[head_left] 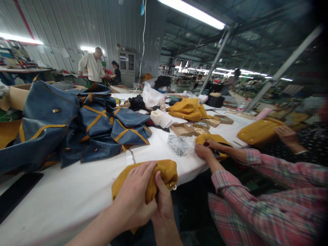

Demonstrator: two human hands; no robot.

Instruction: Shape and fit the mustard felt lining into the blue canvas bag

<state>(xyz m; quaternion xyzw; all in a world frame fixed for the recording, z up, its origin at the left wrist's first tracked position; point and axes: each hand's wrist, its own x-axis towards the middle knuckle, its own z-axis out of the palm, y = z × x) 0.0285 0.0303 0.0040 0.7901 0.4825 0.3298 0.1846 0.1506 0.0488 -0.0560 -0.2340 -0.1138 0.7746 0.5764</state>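
Note:
A mustard-yellow bag (167, 169) is bunched up at the table's near edge, with a small metal ring at its right end. My left hand (135, 193) is closed over its top and left side. My right hand (163, 201) grips it from the right, the thumb pressed up against the folded material. The hands are close together, and the fingertips are partly hidden in the folds. Just behind the bag lies a pale strip (130, 157) on the white tabletop (64, 194).
Blue bags with yellow straps (99, 126) are heaped at left, near a black phone (19, 191). Ahead are a plastic bag of metal bits (178, 145), cardboard trays (183, 130) and yellow bags (188, 108). A co-worker's hands (205, 150) handle yellow material at right.

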